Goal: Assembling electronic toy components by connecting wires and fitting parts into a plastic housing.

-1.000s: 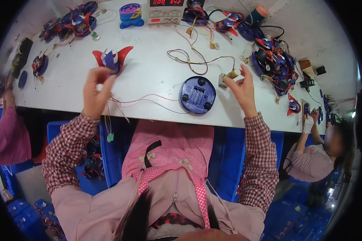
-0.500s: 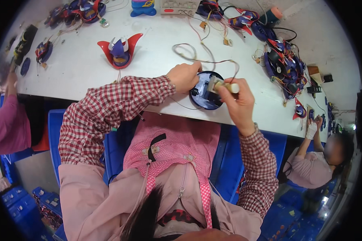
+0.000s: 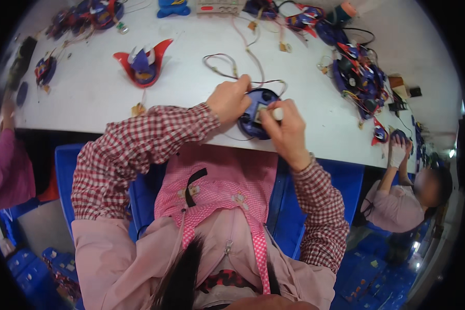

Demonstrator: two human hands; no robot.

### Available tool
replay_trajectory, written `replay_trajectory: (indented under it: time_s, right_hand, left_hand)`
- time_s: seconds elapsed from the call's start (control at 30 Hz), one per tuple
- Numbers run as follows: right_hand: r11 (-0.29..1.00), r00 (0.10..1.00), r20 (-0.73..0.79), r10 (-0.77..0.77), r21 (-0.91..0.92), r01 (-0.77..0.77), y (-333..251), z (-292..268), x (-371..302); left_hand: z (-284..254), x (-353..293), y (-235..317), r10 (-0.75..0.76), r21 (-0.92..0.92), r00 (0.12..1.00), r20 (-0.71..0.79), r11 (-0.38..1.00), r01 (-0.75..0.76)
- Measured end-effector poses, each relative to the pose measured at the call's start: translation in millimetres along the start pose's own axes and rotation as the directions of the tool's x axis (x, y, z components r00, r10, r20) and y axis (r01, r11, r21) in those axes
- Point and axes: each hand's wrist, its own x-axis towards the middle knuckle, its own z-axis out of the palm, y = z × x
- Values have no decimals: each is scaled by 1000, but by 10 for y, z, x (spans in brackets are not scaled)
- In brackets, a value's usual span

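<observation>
A round dark purple plastic shell (image 3: 249, 124) lies hollow side up near the table's front edge, dark fittings inside. My left hand (image 3: 230, 102) grips its left rim, with the fingertips partly hidden. Pinched in my right hand (image 3: 288, 133) is a small part with a cream cylindrical end (image 3: 278, 113), pressed down inside the shell; most of it is hidden by my fingers. Thin wires (image 3: 227, 58) loop over the table just beyond the shell. To the left stands a red-winged toy piece (image 3: 143, 66) with a purple and white middle, a wire trailing from it.
Piles of purple and red toy parts with wires lie at the right (image 3: 359, 82) and far left (image 3: 106, 13). A beige control box (image 3: 219, 6) and a blue figure (image 3: 173, 7) stand at the back. Co-workers sit on both sides; one wears a white glove (image 3: 397, 154).
My right hand has lowered the small part deeper into the shell and shifted left. The head view has moved slightly. My left hand stays at the rim.
</observation>
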Motion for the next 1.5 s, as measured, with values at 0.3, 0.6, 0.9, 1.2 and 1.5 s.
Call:
replay_trajectory:
  time_s: [0.3, 0.6, 0.9, 1.2, 1.5]
  right_hand:
    - [996, 999, 22, 32, 84, -34, 69, -15, -12]
    - [961, 993, 119, -1, 273, -31, -702, 146, -432]
    - [779, 774, 625, 102, 434, -452, -700, 1829, -791]
    - [789, 900, 423, 103, 516, -333, -962, 1862, -726]
    - [915, 944, 211, -253, 369, 163, -970, 1600, -633]
  left_hand:
    - [-638, -81, 113, -83, -95, 988, 132, 991, 96]
    - [-1550, -1911, -433, -462, -237, 755, -465, 887, 396]
    - [-621, -2382, -952, -503, -299, 789, -352, 860, 414]
    - [-654, -2261, -453, -696, -967, 695, 181, 1, 253]
    - [-689, -2291, -333, -614, -904, 767, 184, 200, 377]
